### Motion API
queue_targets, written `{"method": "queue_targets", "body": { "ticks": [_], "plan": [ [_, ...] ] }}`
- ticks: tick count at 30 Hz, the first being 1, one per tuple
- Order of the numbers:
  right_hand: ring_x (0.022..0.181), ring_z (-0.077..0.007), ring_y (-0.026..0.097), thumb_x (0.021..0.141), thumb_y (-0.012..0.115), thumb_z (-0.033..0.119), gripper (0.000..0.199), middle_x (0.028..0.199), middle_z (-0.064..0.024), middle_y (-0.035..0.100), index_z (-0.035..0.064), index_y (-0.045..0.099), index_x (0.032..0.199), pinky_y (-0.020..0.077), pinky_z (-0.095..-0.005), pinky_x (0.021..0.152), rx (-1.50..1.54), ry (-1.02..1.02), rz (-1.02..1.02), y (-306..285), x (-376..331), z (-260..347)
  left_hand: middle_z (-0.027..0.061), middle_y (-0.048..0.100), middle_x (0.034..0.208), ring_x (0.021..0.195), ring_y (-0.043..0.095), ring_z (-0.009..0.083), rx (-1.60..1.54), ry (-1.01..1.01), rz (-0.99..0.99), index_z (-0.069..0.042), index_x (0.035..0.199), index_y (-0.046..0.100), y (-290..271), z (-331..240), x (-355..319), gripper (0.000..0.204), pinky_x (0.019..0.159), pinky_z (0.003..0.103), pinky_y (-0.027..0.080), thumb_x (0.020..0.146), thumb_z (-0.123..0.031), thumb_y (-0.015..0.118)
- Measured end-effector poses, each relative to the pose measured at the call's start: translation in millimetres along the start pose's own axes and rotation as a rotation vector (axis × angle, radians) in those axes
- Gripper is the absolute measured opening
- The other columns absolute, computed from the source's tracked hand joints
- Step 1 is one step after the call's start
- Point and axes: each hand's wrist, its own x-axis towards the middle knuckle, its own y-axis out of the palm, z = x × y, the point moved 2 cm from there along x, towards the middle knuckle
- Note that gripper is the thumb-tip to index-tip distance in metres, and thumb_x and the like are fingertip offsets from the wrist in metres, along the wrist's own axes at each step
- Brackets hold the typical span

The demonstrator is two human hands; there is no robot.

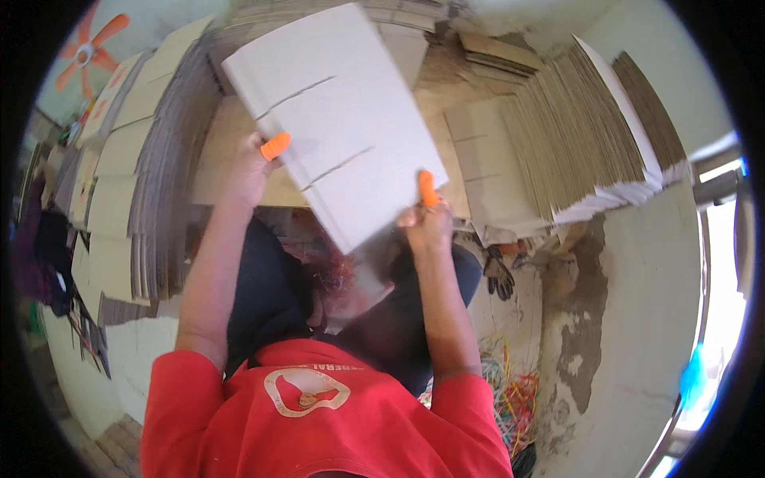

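Between my two hands I hold up a flat cardboard sheet (343, 119), pale, tilted, with two dark slits cut into it from its left edge. My left hand (259, 166) grips that left edge, an orange finger cover on its thumb lying over the face. At the lower right edge my right hand (428, 219) pinches the sheet, its thumb in a matching orange cover on top. The fingers of both hands are mostly hidden behind the cardboard. Beneath it lies a light wooden tabletop (219, 163), partly covered by the sheet.
Tall stacks of cardboard sheets stand at the left (151, 159) and right (558, 135); a smaller pile (498, 56) lies at the back right. A dark glove (500, 279) hangs below the right stack. Colourful plastic strips (510, 390) litter the floor. An orange fan (88, 54) is far left.
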Motion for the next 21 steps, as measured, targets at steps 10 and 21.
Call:
{"method": "queue_targets", "body": {
  "ticks": [10, 21],
  "plan": [
    [0.038, -0.0115, 0.048, 0.08, 0.068, -0.002, 0.007, 0.069, -0.0063, 0.064, 0.0013, 0.066, 0.086, 0.0354, -0.025, 0.034, -0.249, -0.416, -0.016, -27, -8, 63, 0.0091, 0.069, 0.103, 0.095, 0.065, 0.0191, -0.071, -0.11, -0.07, 0.003, 0.108, 0.063, 35, 42, 1, 0.035, 0.087, 0.033, 0.051, 0.081, -0.015, 0.075],
    [0.047, -0.021, 0.051, 0.092, 0.033, 0.004, 0.022, 0.096, -0.0188, 0.063, -0.0017, 0.046, 0.108, 0.0454, -0.0353, 0.043, 0.068, -0.446, -0.549, -143, 37, 109, 0.0081, 0.068, 0.091, 0.078, 0.066, 0.0155, -0.188, -0.105, -0.116, -0.001, 0.098, 0.063, -25, 85, 28, 0.022, 0.071, 0.031, 0.057, 0.086, -0.017, 0.072]
  ]
}}
